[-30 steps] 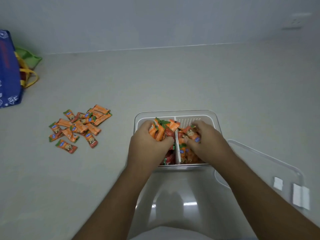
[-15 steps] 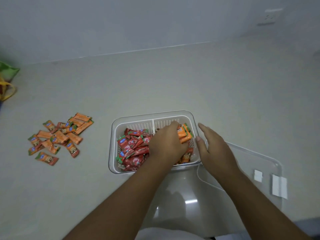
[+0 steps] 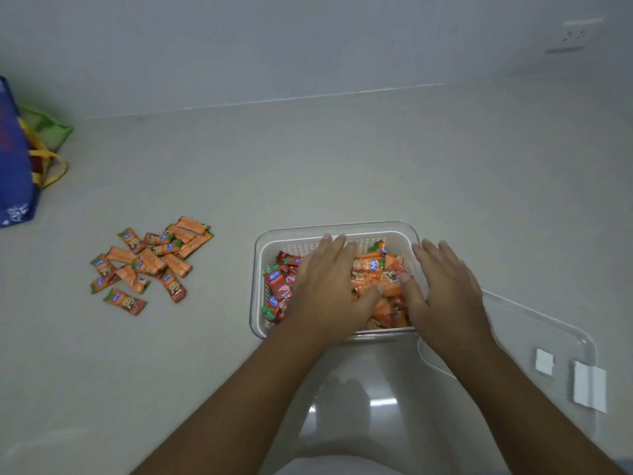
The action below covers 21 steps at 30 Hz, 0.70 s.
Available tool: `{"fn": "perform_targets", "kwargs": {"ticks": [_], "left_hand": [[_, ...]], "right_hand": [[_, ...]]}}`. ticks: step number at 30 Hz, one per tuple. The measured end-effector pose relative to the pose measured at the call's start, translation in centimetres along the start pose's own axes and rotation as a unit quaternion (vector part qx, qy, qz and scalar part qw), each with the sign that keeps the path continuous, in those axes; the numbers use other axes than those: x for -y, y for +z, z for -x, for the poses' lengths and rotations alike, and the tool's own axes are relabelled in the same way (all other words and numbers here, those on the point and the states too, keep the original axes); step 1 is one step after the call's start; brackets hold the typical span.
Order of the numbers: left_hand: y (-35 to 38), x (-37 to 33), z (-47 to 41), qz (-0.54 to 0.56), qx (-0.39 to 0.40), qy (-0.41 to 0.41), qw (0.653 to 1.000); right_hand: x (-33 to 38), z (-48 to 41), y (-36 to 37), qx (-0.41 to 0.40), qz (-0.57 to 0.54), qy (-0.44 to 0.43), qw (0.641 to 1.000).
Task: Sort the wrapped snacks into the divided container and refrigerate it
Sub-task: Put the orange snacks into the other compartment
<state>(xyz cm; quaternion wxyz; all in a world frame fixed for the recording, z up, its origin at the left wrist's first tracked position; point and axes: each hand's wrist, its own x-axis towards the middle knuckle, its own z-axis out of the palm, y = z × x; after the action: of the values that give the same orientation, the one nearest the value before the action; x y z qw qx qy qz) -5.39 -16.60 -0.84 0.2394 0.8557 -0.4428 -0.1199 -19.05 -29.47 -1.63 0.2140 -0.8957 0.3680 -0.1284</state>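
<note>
Bag [image 3: 13, 159], blue with yellow handles, at far left edge of counter [image 3: 342, 166], green fabric behind it. Loose orange snacks [image 3: 150, 262] in a scattered pile, left of centre, well apart from the divided container [image 3: 257, 286]. Container near centre, clear with white perforated insert; red snacks [image 3: 279, 289] in left compartment, orange snacks [image 3: 376, 269] in right compartment. Left hand [image 3: 329, 289] flat and spread, palm down, over the middle of the container, fingertips toward the far wall, thumb on the orange wrappers; nothing pinched. Right hand [image 3: 442, 286] also flat, fingers spread, over the container's right rim, thumb touching the orange wrappers; no grasp visible. Clear lid [image 3: 548, 337] on counter at near right, just beside the container, partly under right forearm, white clips on its right edge. Wall socket [image 3: 572, 37] far right.
</note>
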Motion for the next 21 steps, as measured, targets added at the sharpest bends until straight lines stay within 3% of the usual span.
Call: {"fn": "perform_targets", "kwargs": {"ticks": [14, 18, 21], "left_hand": [[-12.7, 21.9, 9.1, -0.001, -0.114, -0.157, 0.981], [-14.5, 30.1, 10.9, -0.032, -0.101, -0.191, 0.976], [-14.7, 35.4, 11.0, -0.086, -0.044, -0.207, 0.974]], "right_hand": [[25.9, -0.7, 12.0, 0.106, -0.024, -0.181, 0.977], [32.2, -1.4, 17.5, 0.130, -0.054, -0.168, 0.976], [34.7, -2.8, 21.8, 0.171, -0.051, -0.103, 0.979]]}}
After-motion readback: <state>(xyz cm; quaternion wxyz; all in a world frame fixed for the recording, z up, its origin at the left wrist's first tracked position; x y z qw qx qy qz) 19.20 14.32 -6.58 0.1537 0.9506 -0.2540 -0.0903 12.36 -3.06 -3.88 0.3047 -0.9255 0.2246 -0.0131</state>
